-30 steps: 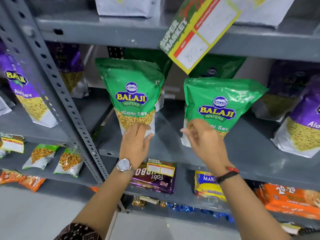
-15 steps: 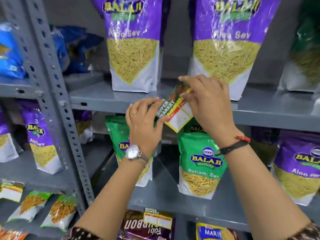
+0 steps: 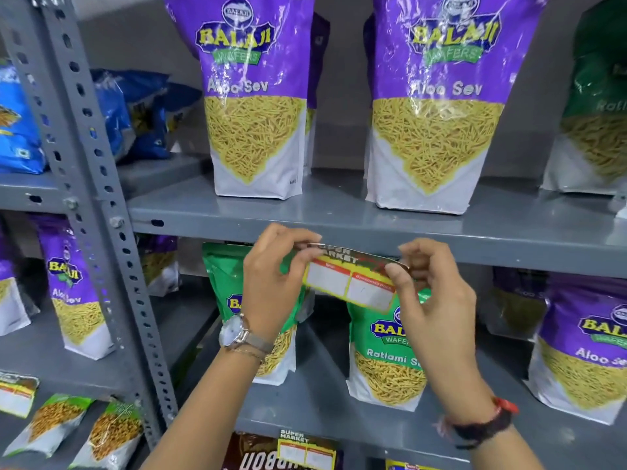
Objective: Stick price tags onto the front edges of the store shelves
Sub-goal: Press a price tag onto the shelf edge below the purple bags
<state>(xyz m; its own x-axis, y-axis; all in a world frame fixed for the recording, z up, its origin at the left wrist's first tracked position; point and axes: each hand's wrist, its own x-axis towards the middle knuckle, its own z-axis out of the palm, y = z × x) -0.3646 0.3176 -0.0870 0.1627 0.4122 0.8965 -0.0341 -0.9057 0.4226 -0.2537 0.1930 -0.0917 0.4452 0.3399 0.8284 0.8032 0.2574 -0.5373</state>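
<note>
A yellow-bordered price tag with a "Super Market" header and two white blank fields hangs level just under the front edge of the grey upper shelf. My left hand pinches its left end and my right hand pinches its right end. Its top strip lies against or close to the shelf edge; I cannot tell whether it is stuck. Another price tag is fixed on the front edge of a lower shelf.
Purple Aloo Sev bags stand on the upper shelf above the tag. Green Ratlami Sev bags stand on the shelf behind my hands. A perforated grey upright post runs down the left, with blue bags and small packets beyond.
My hands rose from the green bags to the tag at the upper shelf edge. The tag went from hanging tilted to being held level, one hand at each end. The view tilted upward.
</note>
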